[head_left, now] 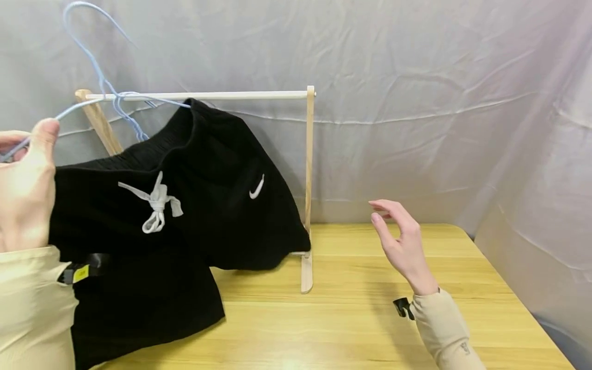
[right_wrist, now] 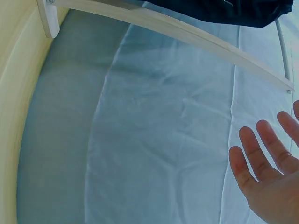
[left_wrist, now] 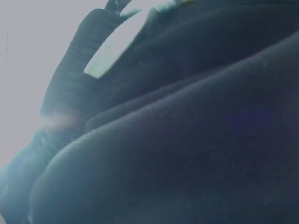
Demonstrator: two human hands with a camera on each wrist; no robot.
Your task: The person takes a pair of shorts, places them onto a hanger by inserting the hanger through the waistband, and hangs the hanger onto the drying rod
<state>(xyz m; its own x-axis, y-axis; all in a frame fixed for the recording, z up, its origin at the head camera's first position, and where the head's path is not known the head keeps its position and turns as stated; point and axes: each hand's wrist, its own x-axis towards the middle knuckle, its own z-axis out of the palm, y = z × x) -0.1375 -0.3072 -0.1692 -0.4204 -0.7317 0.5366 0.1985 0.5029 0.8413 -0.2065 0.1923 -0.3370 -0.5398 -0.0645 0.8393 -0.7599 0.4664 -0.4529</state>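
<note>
At the left edge of the head view my left hand (head_left: 28,190) pinches one arm of a light blue hanger (head_left: 77,105), thumb on top. Black shorts (head_left: 231,216) spread beside and behind that hand, and the hanger's other arm meets their waistband. They carry a white tied drawstring (head_left: 158,200) and a white swoosh (head_left: 257,187). Dark cloth of the shorts (left_wrist: 187,154) fills the left wrist view; the left hand is not seen there. Over the table's right side my right hand (head_left: 402,241) hovers with nothing in it, fingers loosely bent; its fingers (right_wrist: 271,144) are spread in the right wrist view.
Behind the shorts stands a small rack with a white rod (head_left: 240,95) and wooden posts (head_left: 309,164). More blue wire (head_left: 131,121) loops by the rod; whether it is a second hanger I cannot tell. Below lies a wooden table (head_left: 342,318), with a grey cloth backdrop (head_left: 416,103) behind.
</note>
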